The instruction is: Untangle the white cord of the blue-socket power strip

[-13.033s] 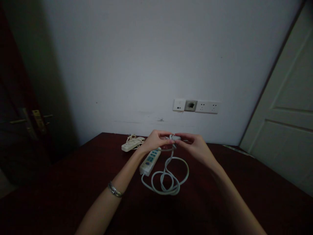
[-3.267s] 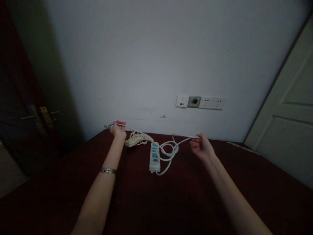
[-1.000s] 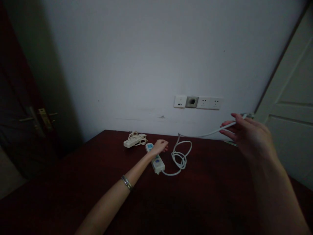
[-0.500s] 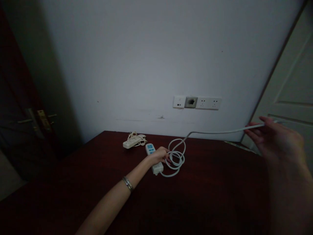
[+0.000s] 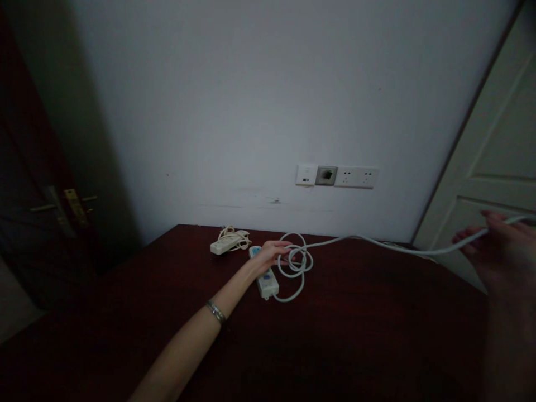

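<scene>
A white power strip (image 5: 266, 279) with blue sockets lies on the dark red table (image 5: 335, 346). Its white cord (image 5: 360, 241) loops beside it and runs off to the right. My left hand (image 5: 273, 255) rests on the strip, fingers reaching onto the cord loops (image 5: 295, 264). My right hand (image 5: 500, 251) is raised at the right edge of view, fingers curled round the cord's far end and holding it taut above the table.
A second cream power strip (image 5: 228, 243) with bundled cord lies at the table's far edge. A row of wall sockets (image 5: 337, 176) sits above the table. A dark door with a brass handle (image 5: 62, 204) is at the left, a white door (image 5: 494, 167) at the right.
My right hand has drawn the cord farther right, and the loops beside the strip have shrunk. My left hand stays on the strip, fingers now on the loops.
</scene>
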Demonstrator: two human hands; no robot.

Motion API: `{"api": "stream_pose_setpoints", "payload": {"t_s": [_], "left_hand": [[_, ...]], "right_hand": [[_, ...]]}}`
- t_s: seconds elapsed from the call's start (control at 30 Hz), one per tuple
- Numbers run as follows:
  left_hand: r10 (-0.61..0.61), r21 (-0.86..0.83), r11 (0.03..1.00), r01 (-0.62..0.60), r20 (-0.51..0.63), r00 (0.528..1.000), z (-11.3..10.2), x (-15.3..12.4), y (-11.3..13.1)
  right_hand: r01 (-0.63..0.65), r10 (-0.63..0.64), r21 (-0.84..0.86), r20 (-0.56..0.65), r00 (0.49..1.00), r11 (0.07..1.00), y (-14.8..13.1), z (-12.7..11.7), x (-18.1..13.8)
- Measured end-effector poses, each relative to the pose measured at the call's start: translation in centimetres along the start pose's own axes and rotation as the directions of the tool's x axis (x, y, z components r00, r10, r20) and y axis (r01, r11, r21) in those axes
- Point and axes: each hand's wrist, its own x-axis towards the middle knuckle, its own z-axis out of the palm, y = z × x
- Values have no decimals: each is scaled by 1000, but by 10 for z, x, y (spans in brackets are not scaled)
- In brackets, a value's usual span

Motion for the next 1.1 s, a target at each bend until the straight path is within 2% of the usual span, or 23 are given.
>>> {"api": "stream_pose_setpoints", "payload": {"t_s": [0.13, 0.23, 0.37, 0.47, 0.53, 0.6, 0.77, 0.83, 0.9, 1.0, 1.1], "left_hand": [[125, -101, 987, -125, -8, 992, 6, -8, 18], [183, -170, 969, -179, 5, 983, 11, -15, 33], [185, -204, 963, -174, 35, 982, 15, -25, 53], [172, -200, 968, -151, 90, 981, 16, -33, 66], [169, -144, 978, -151, 120, 978, 17, -38, 73], [162, -65, 986, -154, 149, 975, 19, -43, 78], [114, 38, 991, -127, 254, 960, 26, -53, 84], [96, 53, 992, -115, 278, 956, 29, -57, 87], [84, 78, 991, -113, 309, 947, 30, -62, 91], [89, 128, 982, -141, 350, 932, 30, -69, 98], [120, 142, 971, -193, 408, 905, 26, -75, 105]], "right_hand": [[-21, 34, -82, 150, 988, 996, 7, 23, -19], [-9, 42, -114, 291, 956, 993, 19, 38, -31], [-2, 74, -170, 418, 906, 985, 41, 58, -46], [-20, 157, -275, 486, 860, 961, 61, 70, -55], [-13, 220, -359, 543, 810, 933, 74, 76, -59], [2, 278, -408, 625, 730, 913, 87, 81, -64], [21, 357, -433, 769, 531, 901, 112, 95, -85], [15, 364, -424, 796, 484, 906, 119, 99, -93], [31, 348, -416, 797, 494, 909, 123, 102, -99], [83, 326, -440, 768, 552, 894, 120, 102, -100], [85, 389, -522, 725, 568, 849, 112, 100, -97]]}}
